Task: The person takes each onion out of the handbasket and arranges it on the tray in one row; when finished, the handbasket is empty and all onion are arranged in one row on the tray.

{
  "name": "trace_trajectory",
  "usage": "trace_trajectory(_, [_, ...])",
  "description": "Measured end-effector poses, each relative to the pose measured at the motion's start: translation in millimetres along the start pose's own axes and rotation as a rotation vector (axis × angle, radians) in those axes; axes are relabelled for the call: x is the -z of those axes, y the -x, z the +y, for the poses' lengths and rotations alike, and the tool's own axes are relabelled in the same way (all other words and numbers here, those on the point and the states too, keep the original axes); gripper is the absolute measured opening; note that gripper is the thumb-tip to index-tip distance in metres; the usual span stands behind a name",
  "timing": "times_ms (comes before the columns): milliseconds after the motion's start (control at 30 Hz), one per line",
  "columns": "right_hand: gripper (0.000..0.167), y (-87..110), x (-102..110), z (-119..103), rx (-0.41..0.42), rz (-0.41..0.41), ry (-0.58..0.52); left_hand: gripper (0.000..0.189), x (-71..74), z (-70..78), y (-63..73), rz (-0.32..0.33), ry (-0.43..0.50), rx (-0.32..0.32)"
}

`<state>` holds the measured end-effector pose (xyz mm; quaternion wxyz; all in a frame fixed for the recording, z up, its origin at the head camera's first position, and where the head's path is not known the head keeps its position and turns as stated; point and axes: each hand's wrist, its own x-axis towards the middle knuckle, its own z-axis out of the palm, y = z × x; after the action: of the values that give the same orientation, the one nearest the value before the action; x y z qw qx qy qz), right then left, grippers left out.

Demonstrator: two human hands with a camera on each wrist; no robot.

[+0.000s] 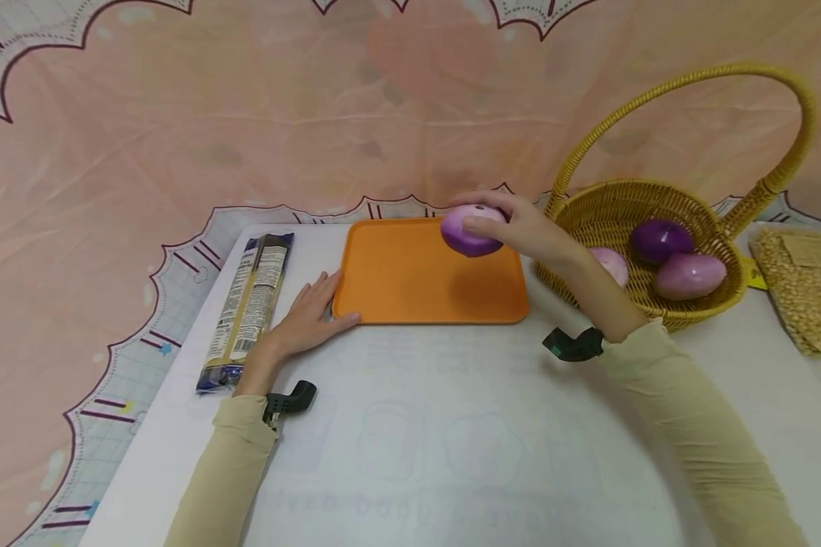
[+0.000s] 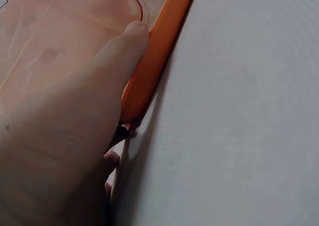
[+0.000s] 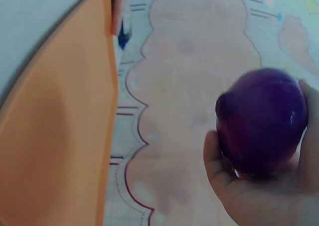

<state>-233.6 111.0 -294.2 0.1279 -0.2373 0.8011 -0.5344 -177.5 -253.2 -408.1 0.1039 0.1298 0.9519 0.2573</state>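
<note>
My right hand (image 1: 513, 224) grips a purple onion (image 1: 470, 234) and holds it up over the right part of an orange tray (image 1: 397, 273). In the right wrist view the onion (image 3: 264, 124) shows its dark, glossy side and a small nub, with fingers and thumb on both sides of it. My left hand (image 1: 304, 315) rests at the tray's left edge, fingers extended along that side and the thumb at the near left corner. Seen from the left wrist, the thumb (image 2: 132, 42) lies against the tray's rim (image 2: 154, 61).
A wicker basket (image 1: 657, 308) with a tall handle stands right of the tray, holding several purple onions (image 1: 689, 275). Beyond it lies a clear bag of yellow kernels (image 1: 807, 289). A long printed packet (image 1: 249, 304) lies by my left hand. A patterned cloth (image 1: 383, 114) hangs behind the table.
</note>
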Motion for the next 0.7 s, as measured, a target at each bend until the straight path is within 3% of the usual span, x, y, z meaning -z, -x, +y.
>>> trace_trajectory(167, [0.044,-11.0,-12.3,0.1,-0.032,0.038,0.03,0.094,0.3,0.0,0.2,-0.008,0.002,-0.007])
trace_trajectory(433, [0.047,-21.1,-22.5,4.8,-0.029,0.031,0.071,0.094,-0.4,-0.4,-0.9,-0.007,-0.006,-0.008])
trace_trajectory(700, [0.053,-29.0,-33.8,12.8,-0.076,0.117,0.073,0.093,0.3,-1.1,-1.2,-0.008,-0.005,-0.006])
